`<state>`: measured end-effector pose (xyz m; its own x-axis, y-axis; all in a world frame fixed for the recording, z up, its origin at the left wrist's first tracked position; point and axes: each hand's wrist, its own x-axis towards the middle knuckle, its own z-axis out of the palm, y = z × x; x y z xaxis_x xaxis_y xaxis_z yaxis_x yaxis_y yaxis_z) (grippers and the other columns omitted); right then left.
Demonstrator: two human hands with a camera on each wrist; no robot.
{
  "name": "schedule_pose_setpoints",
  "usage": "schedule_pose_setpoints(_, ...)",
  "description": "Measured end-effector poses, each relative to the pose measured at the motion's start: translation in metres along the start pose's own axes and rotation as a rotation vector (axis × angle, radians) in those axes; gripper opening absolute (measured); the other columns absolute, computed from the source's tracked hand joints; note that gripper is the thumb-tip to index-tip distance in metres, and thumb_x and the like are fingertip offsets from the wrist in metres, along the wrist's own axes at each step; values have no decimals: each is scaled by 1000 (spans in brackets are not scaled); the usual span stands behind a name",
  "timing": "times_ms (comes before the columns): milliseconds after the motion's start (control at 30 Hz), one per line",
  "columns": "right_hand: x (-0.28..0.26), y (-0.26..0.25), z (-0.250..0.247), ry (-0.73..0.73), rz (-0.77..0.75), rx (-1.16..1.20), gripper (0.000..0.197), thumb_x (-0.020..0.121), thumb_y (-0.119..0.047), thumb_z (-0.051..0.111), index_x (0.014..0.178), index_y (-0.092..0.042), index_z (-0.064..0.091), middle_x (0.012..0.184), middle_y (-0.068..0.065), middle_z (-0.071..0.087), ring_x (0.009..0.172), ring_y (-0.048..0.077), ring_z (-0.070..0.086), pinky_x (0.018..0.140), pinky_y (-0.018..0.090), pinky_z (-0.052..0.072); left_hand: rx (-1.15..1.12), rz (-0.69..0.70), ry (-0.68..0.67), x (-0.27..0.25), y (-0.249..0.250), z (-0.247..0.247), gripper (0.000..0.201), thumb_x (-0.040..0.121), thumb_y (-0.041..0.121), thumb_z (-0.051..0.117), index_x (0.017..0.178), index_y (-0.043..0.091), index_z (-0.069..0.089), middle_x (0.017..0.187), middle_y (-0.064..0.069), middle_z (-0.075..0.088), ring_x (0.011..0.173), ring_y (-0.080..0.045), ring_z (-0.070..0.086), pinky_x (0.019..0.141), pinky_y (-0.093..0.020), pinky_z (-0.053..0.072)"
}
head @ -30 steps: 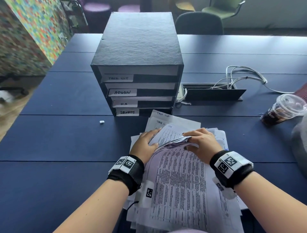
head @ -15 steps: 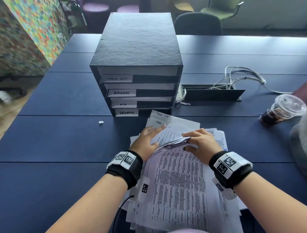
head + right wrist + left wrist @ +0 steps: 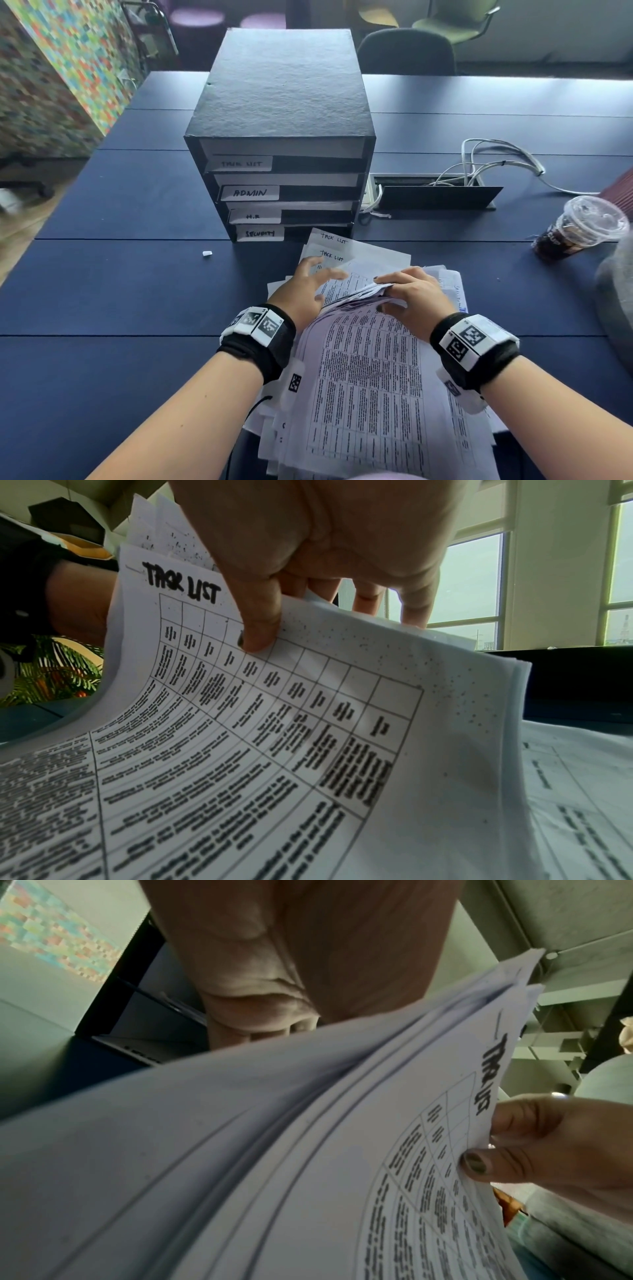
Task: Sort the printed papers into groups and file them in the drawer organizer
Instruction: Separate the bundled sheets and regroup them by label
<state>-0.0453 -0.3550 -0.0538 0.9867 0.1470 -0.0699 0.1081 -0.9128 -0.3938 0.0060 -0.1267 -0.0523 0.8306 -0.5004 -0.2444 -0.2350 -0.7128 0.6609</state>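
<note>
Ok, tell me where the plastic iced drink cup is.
In the head view the iced drink cup lies tipped on the blue table at the far right, right of the paper pile and just beyond the cable box.

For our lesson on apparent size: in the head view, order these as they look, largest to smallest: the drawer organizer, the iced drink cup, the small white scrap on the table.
1. drawer organizer, by far the largest.
2. iced drink cup.
3. small white scrap, tiny.
</note>
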Motion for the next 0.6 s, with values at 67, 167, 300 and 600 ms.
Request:
schedule_pose_setpoints(67,0,0,0,-2,6,-1,19,79,-34,70,97,-30,73,120,-19,60,112,19,45,99,43,32,-50,-6,31,0,-2,1,55,87,4,53,127,42,48,146,8,27,116,-14,50,92,-27,46)
schedule_pose_setpoints(167,-1,0,0,-4,10,1,18,80,-35,69,96,-29,73,121,-20,59,113,19,44,100,42,32,-107,-35,75,1,-4,-1,41,87,10,57,120,33,54,130,7,43,102,-9,51,83,-20,38)
schedule_pose_setpoints(300,-1,-1,0,-8,12,-2,18,81,-37,68,96,-29,73,121,-20,59,113,18,43,100,40,30,-198,-109,154,6,-9,0,38,88,10,57,122,27,54,113,8,57,93,-11,57,78,-20,40)
schedule_pose_setpoints(600,2,-3,-4,0,1,-6,16,79,-36,70,91,-26,74,123,-17,58,109,21,45,98,42,32,-416,-159,120,2,-21,3,9,85,16,67,91,20,74,87,6,73,81,-8,64,85,-25,51)
